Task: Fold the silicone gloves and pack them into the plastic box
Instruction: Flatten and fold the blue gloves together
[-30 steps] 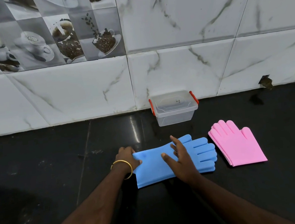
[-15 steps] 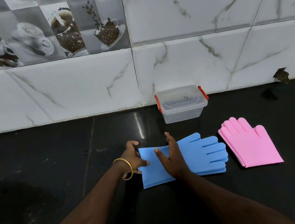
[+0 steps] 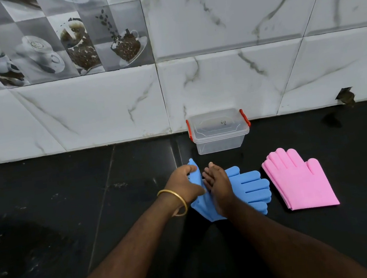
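Note:
A stacked pair of blue silicone gloves (image 3: 249, 185) lies on the black counter, fingers pointing right. My left hand (image 3: 182, 185), with a gold bangle on the wrist, grips the cuff end and has lifted it up and over toward the right. My right hand (image 3: 218, 184) presses edge-on with straight fingers across the middle of the blue gloves, along the fold line. A pink pair of gloves (image 3: 298, 179) lies flat to the right, untouched. The clear plastic box (image 3: 218, 132) with red latches stands behind, its lid on.
The black counter (image 3: 71, 210) runs left and right, with a seam left of my hands. A marble-tiled wall (image 3: 239, 74) rises directly behind the box. A small hole (image 3: 345, 97) shows in the wall at the right.
My left hand has lifted the blue cuff off the counter and swung it up toward the right. My right hand has turned onto its edge at the gloves' middle.

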A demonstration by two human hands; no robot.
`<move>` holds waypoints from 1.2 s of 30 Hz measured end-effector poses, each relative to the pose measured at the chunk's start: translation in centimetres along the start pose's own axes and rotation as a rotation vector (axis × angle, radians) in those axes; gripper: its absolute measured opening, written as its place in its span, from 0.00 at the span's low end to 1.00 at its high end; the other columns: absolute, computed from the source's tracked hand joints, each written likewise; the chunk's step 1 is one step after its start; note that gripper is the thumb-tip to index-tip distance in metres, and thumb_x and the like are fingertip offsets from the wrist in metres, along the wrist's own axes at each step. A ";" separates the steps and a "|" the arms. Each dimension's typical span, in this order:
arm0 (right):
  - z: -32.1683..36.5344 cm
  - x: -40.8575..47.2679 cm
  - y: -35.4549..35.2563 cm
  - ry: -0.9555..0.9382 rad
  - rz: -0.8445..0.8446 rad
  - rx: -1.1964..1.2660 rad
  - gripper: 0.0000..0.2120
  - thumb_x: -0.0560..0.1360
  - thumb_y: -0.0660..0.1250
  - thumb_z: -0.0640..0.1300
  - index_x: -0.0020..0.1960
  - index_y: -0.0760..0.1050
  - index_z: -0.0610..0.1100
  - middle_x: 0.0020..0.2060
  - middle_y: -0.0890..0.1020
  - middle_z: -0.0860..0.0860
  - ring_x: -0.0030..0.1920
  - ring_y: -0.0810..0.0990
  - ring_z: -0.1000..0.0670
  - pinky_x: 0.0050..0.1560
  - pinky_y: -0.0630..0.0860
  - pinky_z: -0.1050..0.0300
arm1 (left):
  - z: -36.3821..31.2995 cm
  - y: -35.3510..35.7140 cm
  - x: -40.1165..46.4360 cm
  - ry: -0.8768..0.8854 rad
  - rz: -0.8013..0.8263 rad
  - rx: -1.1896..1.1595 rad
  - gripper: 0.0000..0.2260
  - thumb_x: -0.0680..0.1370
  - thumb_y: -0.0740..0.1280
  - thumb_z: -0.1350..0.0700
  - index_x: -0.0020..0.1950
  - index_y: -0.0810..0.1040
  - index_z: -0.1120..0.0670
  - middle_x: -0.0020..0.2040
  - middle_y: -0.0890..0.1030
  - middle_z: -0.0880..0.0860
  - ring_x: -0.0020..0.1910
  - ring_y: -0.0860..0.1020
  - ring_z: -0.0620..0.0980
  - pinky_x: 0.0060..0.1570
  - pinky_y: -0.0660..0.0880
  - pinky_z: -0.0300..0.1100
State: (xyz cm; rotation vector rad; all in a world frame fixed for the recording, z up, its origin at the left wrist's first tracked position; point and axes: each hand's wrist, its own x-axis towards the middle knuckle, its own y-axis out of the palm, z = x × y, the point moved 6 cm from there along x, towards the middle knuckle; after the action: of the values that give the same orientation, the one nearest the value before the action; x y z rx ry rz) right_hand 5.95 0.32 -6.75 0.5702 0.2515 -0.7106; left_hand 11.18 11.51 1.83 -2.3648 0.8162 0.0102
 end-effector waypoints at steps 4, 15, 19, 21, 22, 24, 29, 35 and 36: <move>1.6 0.1 -2.4 0.105 0.080 0.110 0.17 0.79 0.65 0.54 0.61 0.76 0.44 0.56 0.84 0.44 0.57 0.83 0.45 0.53 0.81 0.51 | -4.0 3.6 0.6 0.023 0.090 0.142 0.23 0.65 0.76 0.62 0.58 0.77 0.57 0.47 0.76 0.49 0.47 0.76 0.47 0.44 0.75 0.38; 8.2 -0.3 -11.3 -0.246 0.067 -0.487 0.14 0.78 0.65 0.36 0.63 0.73 0.45 0.53 0.81 0.52 0.53 0.80 0.56 0.49 0.77 0.67 | -7.2 14.3 2.9 -0.036 0.130 0.533 0.16 0.72 0.70 0.57 0.58 0.74 0.59 0.58 0.78 0.61 0.56 0.78 0.59 0.53 0.76 0.48; 9.3 -1.4 -12.0 -0.407 0.140 -0.747 0.16 0.75 0.65 0.32 0.60 0.76 0.47 0.51 0.81 0.55 0.50 0.80 0.61 0.48 0.76 0.71 | -6.2 15.4 2.6 -0.060 0.085 0.459 0.22 0.71 0.71 0.52 0.63 0.70 0.57 0.61 0.74 0.59 0.58 0.76 0.58 0.58 0.75 0.50; 9.3 -1.9 -12.2 -0.470 0.192 -0.853 0.13 0.75 0.65 0.32 0.57 0.79 0.43 0.50 0.83 0.51 0.49 0.81 0.57 0.48 0.78 0.67 | -5.8 15.6 2.2 -0.044 0.109 0.372 0.30 0.70 0.73 0.49 0.67 0.66 0.55 0.63 0.74 0.58 0.60 0.75 0.58 0.60 0.74 0.50; 9.3 -2.0 -12.2 -0.501 0.216 -0.906 0.12 0.75 0.65 0.33 0.56 0.80 0.42 0.49 0.83 0.51 0.49 0.82 0.56 0.49 0.78 0.65 | -5.6 15.6 2.1 -0.034 0.122 0.333 0.34 0.68 0.75 0.49 0.69 0.63 0.55 0.64 0.74 0.58 0.60 0.75 0.57 0.61 0.73 0.51; 9.4 -2.5 -11.9 -0.598 0.292 -1.033 0.10 0.76 0.65 0.34 0.54 0.82 0.41 0.47 0.83 0.52 0.46 0.80 0.58 0.50 0.74 0.71 | -5.0 15.4 1.9 -0.057 0.135 0.260 0.45 0.65 0.78 0.54 0.75 0.55 0.56 0.69 0.70 0.59 0.65 0.73 0.58 0.64 0.72 0.52; 8.8 -3.0 -11.1 -0.790 0.502 -1.541 0.13 0.79 0.61 0.49 0.51 0.83 0.45 0.47 0.85 0.50 0.48 0.80 0.51 0.59 0.72 0.57 | -3.5 15.0 1.1 -0.126 0.337 0.111 0.60 0.64 0.80 0.59 0.78 0.35 0.49 0.73 0.66 0.57 0.68 0.71 0.56 0.69 0.68 0.47; 7.8 -2.5 -11.8 -0.762 0.425 -1.668 0.15 0.79 0.58 0.51 0.59 0.81 0.52 0.57 0.81 0.56 0.59 0.76 0.51 0.60 0.71 0.55 | -0.8 11.9 1.8 -0.157 0.054 -0.220 0.32 0.65 0.79 0.58 0.66 0.73 0.45 0.62 0.78 0.52 0.55 0.77 0.47 0.58 0.75 0.39; 7.7 -2.5 -11.8 -0.757 0.416 -1.655 0.15 0.79 0.59 0.51 0.60 0.81 0.52 0.58 0.81 0.57 0.60 0.76 0.51 0.60 0.71 0.56 | -0.1 10.7 2.0 -0.165 -0.098 -0.180 0.25 0.66 0.78 0.59 0.61 0.77 0.47 0.59 0.79 0.51 0.54 0.77 0.49 0.55 0.75 0.39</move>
State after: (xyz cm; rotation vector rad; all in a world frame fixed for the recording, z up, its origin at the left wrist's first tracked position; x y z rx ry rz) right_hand -3.68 -10.02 -4.22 -1.1914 -0.0499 -0.1010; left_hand 6.81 3.83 -4.54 -2.5303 0.6425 0.2447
